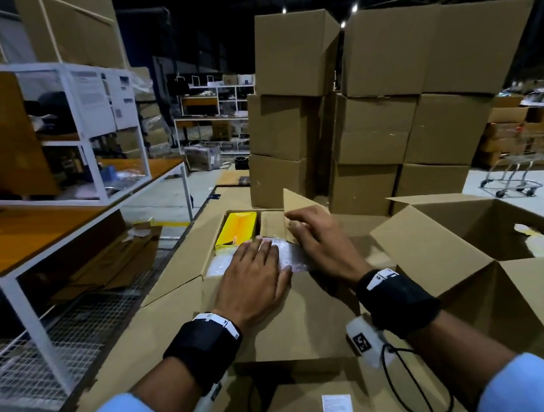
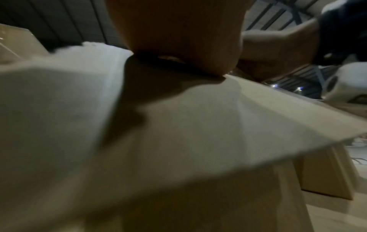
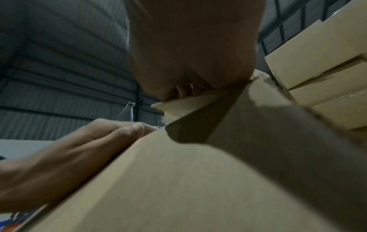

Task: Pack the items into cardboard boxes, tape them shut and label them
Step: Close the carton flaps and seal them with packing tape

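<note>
Head view, item one: left hand (image 1: 254, 274) flat, fingers straight, pressing near flap (image 1: 276, 322) of open box (image 1: 176, 266) at six o'clock; right hand (image 1: 321, 244) curled on right flap (image 1: 297, 200); bubble wrap (image 1: 216, 265) beside yellow item (image 1: 236, 229) may likely bulge, catching flaps.

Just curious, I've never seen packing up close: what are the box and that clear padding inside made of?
The box looks like plain brown corrugated cardboard, matte, with a rough raw flap edge. The padding seems to be clear bubble wrap: shiny, translucent and dimpled, though blur leaves that uncertain.
</note>
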The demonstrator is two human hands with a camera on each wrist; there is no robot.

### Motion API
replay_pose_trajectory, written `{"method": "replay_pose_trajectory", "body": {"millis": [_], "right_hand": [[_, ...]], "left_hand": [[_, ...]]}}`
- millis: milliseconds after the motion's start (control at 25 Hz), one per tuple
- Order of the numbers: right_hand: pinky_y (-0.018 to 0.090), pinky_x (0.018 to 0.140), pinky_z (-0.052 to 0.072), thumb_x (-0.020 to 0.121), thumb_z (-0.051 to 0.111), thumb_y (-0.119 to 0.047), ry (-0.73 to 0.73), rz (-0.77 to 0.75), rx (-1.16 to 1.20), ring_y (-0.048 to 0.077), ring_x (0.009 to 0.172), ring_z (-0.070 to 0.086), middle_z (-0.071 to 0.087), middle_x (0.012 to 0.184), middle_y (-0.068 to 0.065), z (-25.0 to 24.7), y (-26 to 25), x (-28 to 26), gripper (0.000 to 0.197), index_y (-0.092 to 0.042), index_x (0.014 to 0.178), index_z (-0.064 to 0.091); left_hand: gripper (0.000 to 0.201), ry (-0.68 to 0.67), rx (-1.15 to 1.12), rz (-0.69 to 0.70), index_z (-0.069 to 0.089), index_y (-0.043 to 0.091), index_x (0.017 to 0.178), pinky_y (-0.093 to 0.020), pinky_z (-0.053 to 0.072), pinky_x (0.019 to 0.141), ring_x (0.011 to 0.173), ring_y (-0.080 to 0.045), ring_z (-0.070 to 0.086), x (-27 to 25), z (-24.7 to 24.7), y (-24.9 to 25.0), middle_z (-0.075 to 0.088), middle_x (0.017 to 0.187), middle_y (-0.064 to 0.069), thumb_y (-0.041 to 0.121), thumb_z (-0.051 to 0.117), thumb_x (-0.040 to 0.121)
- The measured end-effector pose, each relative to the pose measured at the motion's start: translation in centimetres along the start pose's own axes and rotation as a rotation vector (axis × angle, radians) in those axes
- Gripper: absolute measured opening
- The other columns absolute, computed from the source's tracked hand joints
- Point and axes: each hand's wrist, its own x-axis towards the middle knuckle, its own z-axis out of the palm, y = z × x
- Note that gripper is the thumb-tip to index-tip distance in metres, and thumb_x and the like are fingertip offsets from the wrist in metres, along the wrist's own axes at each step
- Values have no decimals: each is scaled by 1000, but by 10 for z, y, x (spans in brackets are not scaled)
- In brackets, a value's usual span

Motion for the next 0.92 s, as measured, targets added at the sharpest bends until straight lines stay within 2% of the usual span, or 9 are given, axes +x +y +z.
{"method": "replay_pose_trajectory", "body": {"millis": [80, 160, 200, 360, 440, 560, 720, 800, 920], "right_hand": [[35, 93, 46, 105, 43, -29, -143, 42, -177, 18, 104, 57, 64, 115, 6, 5, 10, -4, 28, -14, 115, 64], [39, 83, 45, 104, 34, -42, -287, 52, -326, 28, 100, 59, 64, 105, 4, 10, 12, -13, 33, -22, 96, 59], [39, 84, 45, 104, 28, -47, -344, 35, -417, 29, 103, 59, 65, 108, 3, 13, 12, -17, 39, -23, 94, 57], [40, 111, 36, 103, 15, -55, -420, 17, -557, 24, 133, 47, 55, 143, 6, 16, 8, -20, 58, -21, 122, 59], [41, 120, 25, 101, 12, -62, -464, 71, -568, 18, 146, 33, 41, 156, 3, 14, 7, -21, 69, -21, 140, 50], [47, 124, 12, 90, 4, -80, -571, 111, -630, 12, 152, 16, 19, 165, -2, 14, 3, -27, 92, -21, 157, 26], [49, 124, 8, 86, 1, -85, -571, 115, -699, 10, 153, 9, 11, 167, -5, 10, 5, -32, 97, -23, 159, 17], [49, 124, 8, 85, -2, -85, -560, 108, -731, 9, 153, 9, 11, 167, -5, 12, 5, -33, 98, -23, 159, 17], [49, 123, 10, 84, -4, -85, -561, 102, -751, 10, 153, 10, 12, 167, -5, 15, 6, -31, 100, -22, 159, 18]], "left_hand": [[61, 47, 2, -45, 63, -2, 130, -45, 34, 116, 132, -34, 54, -4, 2, -9, 63, 133, -21, 38, 28, 100], [62, 74, 23, -84, 58, -2, 136, -46, 23, 118, 138, -34, 47, -8, 3, -20, 57, 141, -21, 38, 27, 100], [65, 71, 44, -115, 55, 0, 139, -48, 18, 119, 143, -34, 41, -11, 3, -25, 53, 145, -20, 42, 25, 100], [80, -27, 105, -299, 47, 13, 148, -59, 3, 120, 154, -33, 13, -25, -5, -30, 28, 163, -13, 60, 8, 97], [87, -100, 99, -331, 41, 17, 150, -58, 5, 120, 155, -32, 5, -29, -8, -27, 21, 165, -12, 64, -3, 92], [96, -131, -12, -314, 26, 19, 156, -57, 13, 121, 155, -27, -1, -31, -7, -26, 12, 168, -8, 67, -13, 83], [90, -204, -36, -305, 4, 22, 160, -64, -4, 119, 152, -24, -24, -25, -11, -24, -8, 169, -3, 71, -11, 87], [80, -216, 48, -336, -2, 23, 161, -69, -1, 116, 151, -26, -24, -25, -15, -20, -10, 168, -3, 69, -4, 95], [79, -244, 67, -379, -4, 24, 160, -69, 20, 109, 153, -30, -16, -27, -20, -16, -9, 169, -1, 69, 5, 97]]}}
